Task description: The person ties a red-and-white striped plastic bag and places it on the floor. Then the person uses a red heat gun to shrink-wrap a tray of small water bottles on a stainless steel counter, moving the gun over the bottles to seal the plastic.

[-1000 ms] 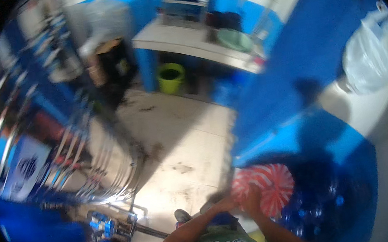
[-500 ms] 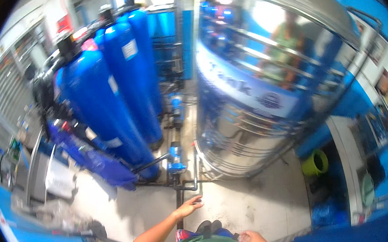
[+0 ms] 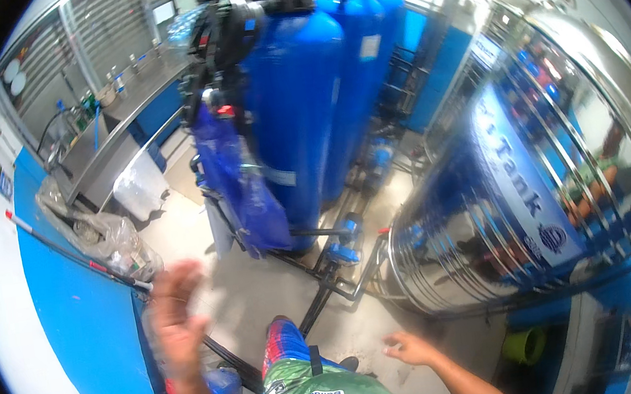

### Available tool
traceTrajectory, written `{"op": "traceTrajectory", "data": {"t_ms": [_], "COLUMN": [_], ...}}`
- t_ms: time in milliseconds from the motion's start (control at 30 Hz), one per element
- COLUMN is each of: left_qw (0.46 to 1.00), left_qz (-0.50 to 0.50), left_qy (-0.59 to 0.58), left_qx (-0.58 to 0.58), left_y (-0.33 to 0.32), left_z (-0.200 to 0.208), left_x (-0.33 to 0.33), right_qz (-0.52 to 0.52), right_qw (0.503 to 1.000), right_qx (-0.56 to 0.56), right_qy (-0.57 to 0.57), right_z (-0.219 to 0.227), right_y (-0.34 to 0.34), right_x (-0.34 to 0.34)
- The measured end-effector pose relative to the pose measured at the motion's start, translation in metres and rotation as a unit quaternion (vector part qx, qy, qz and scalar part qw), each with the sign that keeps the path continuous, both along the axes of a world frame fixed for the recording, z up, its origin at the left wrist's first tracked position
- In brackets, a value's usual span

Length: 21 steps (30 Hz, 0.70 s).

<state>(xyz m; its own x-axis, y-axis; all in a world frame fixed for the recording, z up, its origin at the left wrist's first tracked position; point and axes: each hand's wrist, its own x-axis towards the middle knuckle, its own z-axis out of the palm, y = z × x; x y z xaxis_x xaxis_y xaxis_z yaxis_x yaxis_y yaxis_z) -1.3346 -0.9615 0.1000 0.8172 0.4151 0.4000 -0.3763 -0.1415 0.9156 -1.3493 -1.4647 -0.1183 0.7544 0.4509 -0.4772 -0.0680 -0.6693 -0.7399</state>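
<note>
My left hand [image 3: 177, 322] is raised at the lower left with nothing in it. Its thumb stands apart from the fingers, and motion blurs it a little. Closest to it are a clear plastic bag [image 3: 114, 243] and a long thin pole [image 3: 77, 254] by the blue-and-white wall. Low on the right, my right hand [image 3: 410, 348] hangs over the floor, empty, its fingers loosely apart. Beyond it stands a large shiny steel tank [image 3: 446, 248] with ribbed sides and a blue label. Neither hand touches anything that I can see.
Tall blue cylinder tanks [image 3: 294, 114] stand ahead, with a blue-purple plastic sheet [image 3: 240, 186] hanging beside them. Dark pipes [image 3: 316, 304] run along the floor between the tanks and my feet. A metal counter [image 3: 144, 96] lies far left; a yellow-green bucket [image 3: 525, 346] sits lower right.
My view has swung left, so the tanks appear farther right and the counter shows more. My left hand has risen and moved left; my right arm reaches farther forward. One leg is stepping forward.
</note>
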Motion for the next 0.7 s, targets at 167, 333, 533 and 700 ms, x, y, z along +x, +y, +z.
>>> {"op": "traceTrajectory", "data": {"t_ms": [167,333,533,700], "left_qw": [0.887,0.822,0.807,0.812], "left_qz": [0.017,-0.038,-0.049,-0.035], "left_qy": [-0.34,-0.364,-0.364,-0.357], "left_qx": [0.312,0.436,0.462,0.461], "left_y": [0.113,0.228,0.345,0.421], "left_z": [0.174,0.224,0.245,0.251], "left_x": [0.019,0.074,0.134,0.173], "right_qz": [0.195,0.033,0.025,0.039], "right_qw": [0.971,0.979,0.97,0.989], "right_qx": [-0.122,-0.177,-0.152,-0.105], "right_qy": [0.069,0.095,0.186,0.096], "right_z": [-0.025,-0.083,-0.15,-0.204], "right_y": [0.064,0.147,0.254,0.328], "right_x": [0.024,0.035,0.085,0.153]}}
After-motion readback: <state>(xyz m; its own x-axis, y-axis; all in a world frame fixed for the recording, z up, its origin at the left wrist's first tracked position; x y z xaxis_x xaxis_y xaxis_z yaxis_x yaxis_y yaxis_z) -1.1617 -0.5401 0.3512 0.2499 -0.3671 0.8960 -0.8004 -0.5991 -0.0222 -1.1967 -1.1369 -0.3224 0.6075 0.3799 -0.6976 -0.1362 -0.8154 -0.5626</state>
